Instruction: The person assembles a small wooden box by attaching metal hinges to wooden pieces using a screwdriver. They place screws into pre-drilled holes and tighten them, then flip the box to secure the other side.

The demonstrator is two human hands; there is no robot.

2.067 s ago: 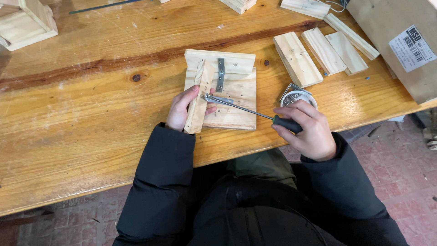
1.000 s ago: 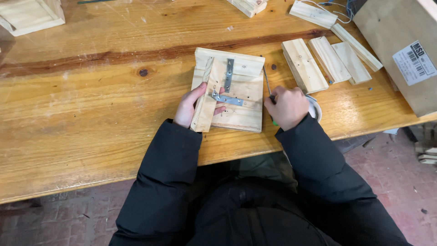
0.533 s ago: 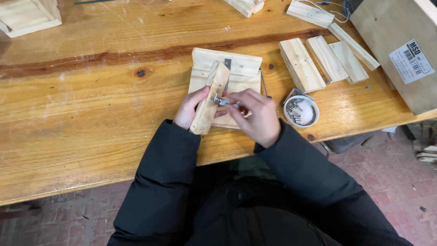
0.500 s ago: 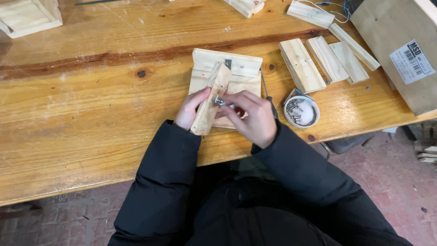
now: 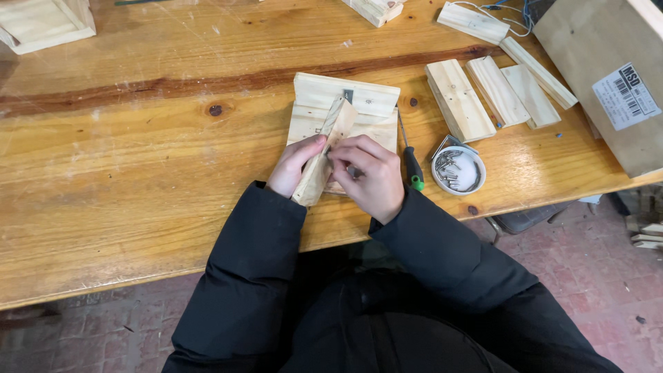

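The left hand (image 5: 295, 164) grasps a narrow pale wooden strip (image 5: 324, 150) that stands tilted on a flat pale pine board assembly (image 5: 345, 110) in the middle of the long wooden workbench (image 5: 138, 152). The right hand (image 5: 369, 174) pinches at the strip's face, fingers curled; what they hold is hidden. A black-handled screwdriver with a green tip (image 5: 409, 155) lies just beside it, next to a small round white dish of metal screws (image 5: 458, 170).

My right hand (image 5: 369, 176) is hemmed in on its right by the screwdriver (image 5: 412, 166) and the white dish of screws (image 5: 458, 170) just beyond. Left of my left hand (image 5: 293, 166), the bench (image 5: 138, 159) lies open.
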